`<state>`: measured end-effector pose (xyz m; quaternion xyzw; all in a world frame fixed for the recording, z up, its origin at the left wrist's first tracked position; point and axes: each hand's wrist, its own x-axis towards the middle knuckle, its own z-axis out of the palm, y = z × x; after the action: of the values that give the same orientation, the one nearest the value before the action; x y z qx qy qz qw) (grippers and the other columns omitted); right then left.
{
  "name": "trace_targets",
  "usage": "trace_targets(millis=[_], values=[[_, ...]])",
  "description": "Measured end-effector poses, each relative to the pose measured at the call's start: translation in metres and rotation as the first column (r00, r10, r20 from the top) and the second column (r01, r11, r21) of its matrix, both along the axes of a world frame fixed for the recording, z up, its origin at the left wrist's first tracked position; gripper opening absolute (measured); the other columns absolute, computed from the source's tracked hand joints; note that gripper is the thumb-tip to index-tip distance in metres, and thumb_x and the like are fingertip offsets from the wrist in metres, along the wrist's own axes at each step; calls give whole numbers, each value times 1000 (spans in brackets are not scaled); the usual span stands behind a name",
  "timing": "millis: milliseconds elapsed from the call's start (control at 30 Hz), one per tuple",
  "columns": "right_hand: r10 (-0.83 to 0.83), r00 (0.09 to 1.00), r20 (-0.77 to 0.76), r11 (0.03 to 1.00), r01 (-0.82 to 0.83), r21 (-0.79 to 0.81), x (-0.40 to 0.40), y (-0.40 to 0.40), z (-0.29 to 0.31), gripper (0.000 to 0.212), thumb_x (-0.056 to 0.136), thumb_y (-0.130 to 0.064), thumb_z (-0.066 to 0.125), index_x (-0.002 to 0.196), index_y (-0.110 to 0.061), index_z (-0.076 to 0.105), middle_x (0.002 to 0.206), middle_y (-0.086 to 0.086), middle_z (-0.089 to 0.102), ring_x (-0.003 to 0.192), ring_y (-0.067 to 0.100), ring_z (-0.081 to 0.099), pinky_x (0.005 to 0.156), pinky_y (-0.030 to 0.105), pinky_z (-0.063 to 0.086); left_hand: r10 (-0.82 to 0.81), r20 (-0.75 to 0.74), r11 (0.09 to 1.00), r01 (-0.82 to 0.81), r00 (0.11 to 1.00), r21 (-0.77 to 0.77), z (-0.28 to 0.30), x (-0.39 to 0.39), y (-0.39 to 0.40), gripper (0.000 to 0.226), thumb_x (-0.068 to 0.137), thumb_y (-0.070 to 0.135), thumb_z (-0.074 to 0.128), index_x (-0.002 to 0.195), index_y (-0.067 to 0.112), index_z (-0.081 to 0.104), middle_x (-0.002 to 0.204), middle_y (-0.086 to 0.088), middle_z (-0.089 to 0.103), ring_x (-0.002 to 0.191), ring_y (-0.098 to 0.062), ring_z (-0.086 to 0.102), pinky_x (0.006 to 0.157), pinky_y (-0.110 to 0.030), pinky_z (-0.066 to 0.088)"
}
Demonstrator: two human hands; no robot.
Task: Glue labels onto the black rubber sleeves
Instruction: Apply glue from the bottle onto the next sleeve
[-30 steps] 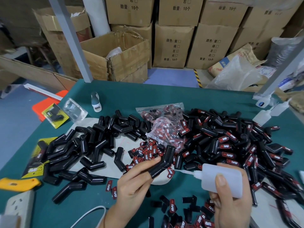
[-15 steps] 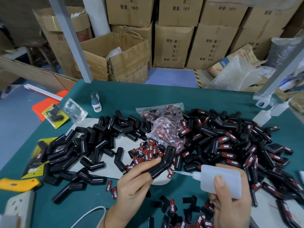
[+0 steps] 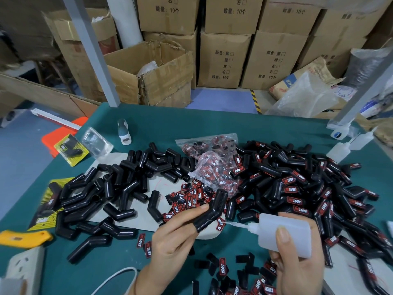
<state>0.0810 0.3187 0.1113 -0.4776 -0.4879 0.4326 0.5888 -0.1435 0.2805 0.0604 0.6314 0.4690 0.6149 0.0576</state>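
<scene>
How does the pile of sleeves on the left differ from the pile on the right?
The left pile is plain black sleeves with no labels; the right pile mostly carries red TAPER labels. The left pile is smaller and spread thin over a pale sheet; the right pile is bigger and heaped. Both are bent black rubber sleeves on the green table.

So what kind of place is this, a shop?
Probably a small factory or packing workshop, not a shop: stacked cardboard boxes behind the green table, heaps of black rubber sleeves, and a glue bottle for sticking labels.
</scene>
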Motion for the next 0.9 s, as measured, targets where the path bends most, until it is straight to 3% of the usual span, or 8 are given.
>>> trace_targets(millis=[900], values=[[13, 1000, -27, 1000, -13, -18, -4, -5, 7, 68, 71, -78, 77, 111, -23, 67, 79, 7, 67, 52, 11, 56, 45, 16, 44, 18, -47, 1000, -18, 999, -3, 2, 0, 0, 16, 93, -9, 65, 84, -10, 78, 138, -5, 69, 116, -25, 73, 99, -32, 57]])
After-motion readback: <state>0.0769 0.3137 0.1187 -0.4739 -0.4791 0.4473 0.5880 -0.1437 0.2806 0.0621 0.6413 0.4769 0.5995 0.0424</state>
